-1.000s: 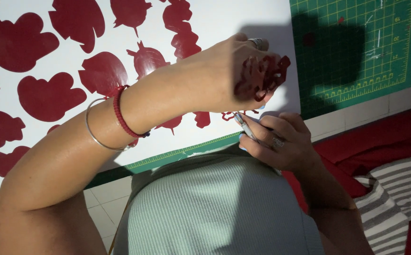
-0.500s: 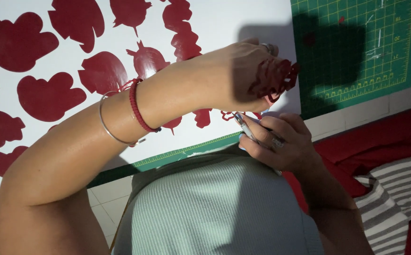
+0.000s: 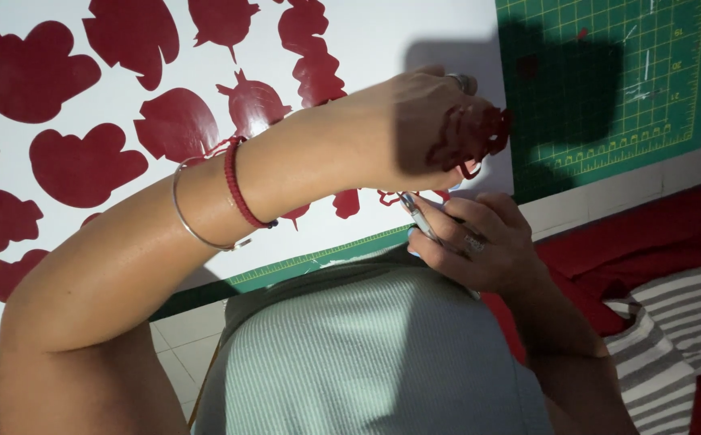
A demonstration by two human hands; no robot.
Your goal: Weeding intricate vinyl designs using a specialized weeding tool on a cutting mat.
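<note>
Near the white sheet's lower right corner, a tangle of peeled red vinyl scraps is pinched in the raised left hand, kept clear of the slim metal tool clasped in the right hand.

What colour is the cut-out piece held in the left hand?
Dark red, the cut-out piece in the left hand; head view.

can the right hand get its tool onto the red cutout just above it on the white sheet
Probably yes. The right hand holds a thin metal tool whose tip sits right by the small red cutout. The left hand, holding a crumpled red piece, hovers above but doesn't seem to block it.
</note>
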